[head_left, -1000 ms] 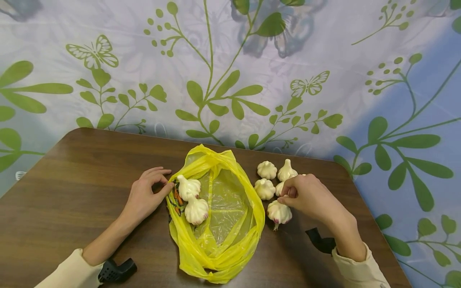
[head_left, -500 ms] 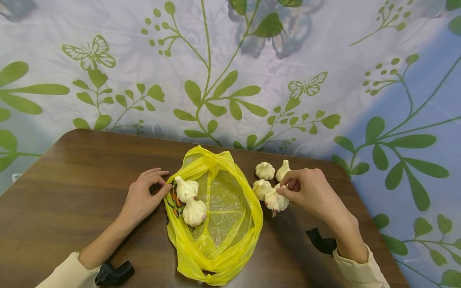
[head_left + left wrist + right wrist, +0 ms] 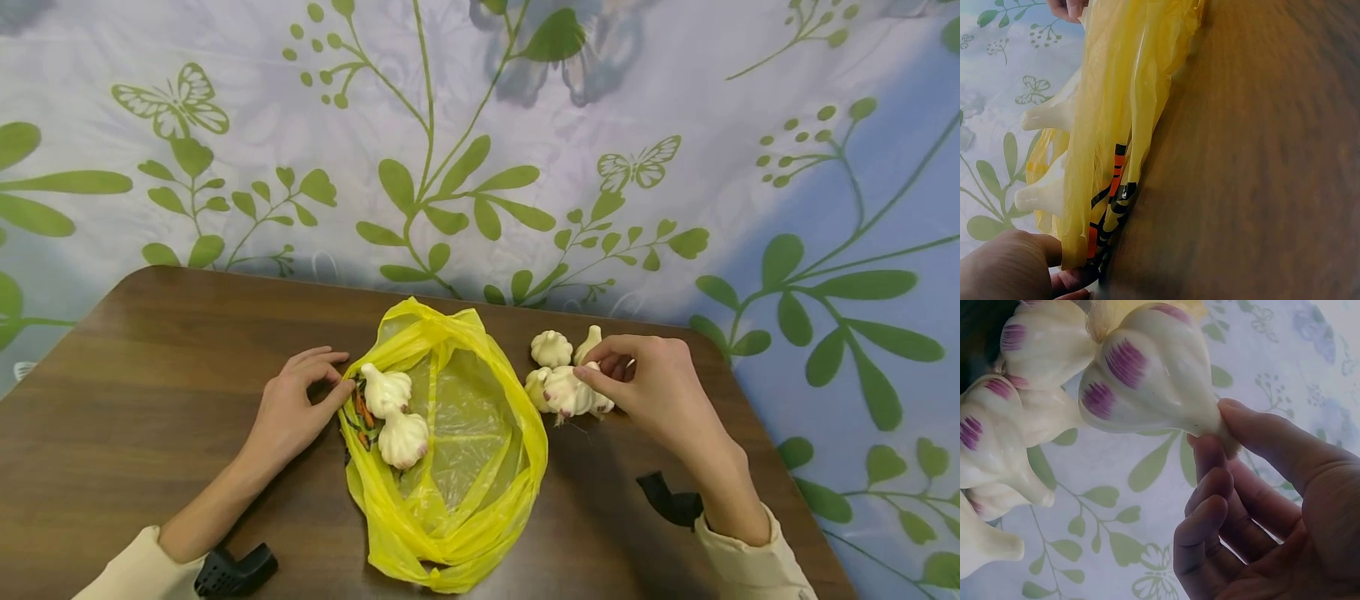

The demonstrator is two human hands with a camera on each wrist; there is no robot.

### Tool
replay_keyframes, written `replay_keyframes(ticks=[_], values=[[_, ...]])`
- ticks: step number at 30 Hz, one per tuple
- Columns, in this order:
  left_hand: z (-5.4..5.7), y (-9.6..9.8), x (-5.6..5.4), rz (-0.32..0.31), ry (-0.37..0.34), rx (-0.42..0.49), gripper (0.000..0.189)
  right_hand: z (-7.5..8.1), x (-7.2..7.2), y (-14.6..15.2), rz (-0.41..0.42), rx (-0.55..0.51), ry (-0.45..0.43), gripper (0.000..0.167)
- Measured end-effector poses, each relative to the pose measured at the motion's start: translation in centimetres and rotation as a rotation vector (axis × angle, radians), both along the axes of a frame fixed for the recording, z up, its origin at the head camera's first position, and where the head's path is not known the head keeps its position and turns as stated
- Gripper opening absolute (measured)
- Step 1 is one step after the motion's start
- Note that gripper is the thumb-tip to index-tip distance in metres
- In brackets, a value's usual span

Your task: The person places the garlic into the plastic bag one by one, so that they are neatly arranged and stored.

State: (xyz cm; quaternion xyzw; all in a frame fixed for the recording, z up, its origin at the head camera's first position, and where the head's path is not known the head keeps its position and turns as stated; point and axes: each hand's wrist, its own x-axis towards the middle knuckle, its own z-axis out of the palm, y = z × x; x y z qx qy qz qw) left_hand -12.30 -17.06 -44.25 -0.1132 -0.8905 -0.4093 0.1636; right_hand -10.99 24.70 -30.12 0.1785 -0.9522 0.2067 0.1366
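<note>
My right hand (image 3: 663, 392) pinches a garlic bulb (image 3: 1154, 369) by its stem between thumb and fingertips. That white bulb, streaked with purple, hangs in front of several other garlic bulbs (image 3: 551, 348) grouped right of the yellow plastic bag (image 3: 534, 467). The bag lies spread with its mouth wide, and two garlic bulbs (image 3: 403, 440) lie inside along its left side. At the bag's left rim, my left hand (image 3: 288, 412) pinches the plastic (image 3: 1075, 250) between thumb and fingers. Some of the grouped bulbs are partly hidden behind the held bulb and my right hand.
Everything rests on a dark brown wooden table (image 3: 187, 358) with rounded far corners. Behind it hangs a cloth (image 3: 480, 108) printed with green leaves and butterflies. A black device (image 3: 236, 571) is at the left wrist, another (image 3: 670, 500) at the right.
My right hand has taken the nearest garlic bulb and raised it, moving slightly left and away from me. The left hand stays at the bag's rim.
</note>
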Motion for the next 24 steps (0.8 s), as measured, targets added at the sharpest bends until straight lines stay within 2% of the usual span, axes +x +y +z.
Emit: replay_keyframes(ticks=[13,20,24], values=[[0.23,-0.03,0.16,-0.005,0.002,-0.001,0.016,-0.34,0.14,-0.2,0.019,-0.013,0.022,0.013],[0.34,-0.13,0.13,0.003,-0.003,0.001,0.014,0.27,0.11,-0.4,0.031,-0.005,0.08,0.014],[0.46,-0.13,0.15,0.003,-0.007,-0.002,0.014,0.51,0.23,-0.59,0.043,-0.011,0.083,0.014]])
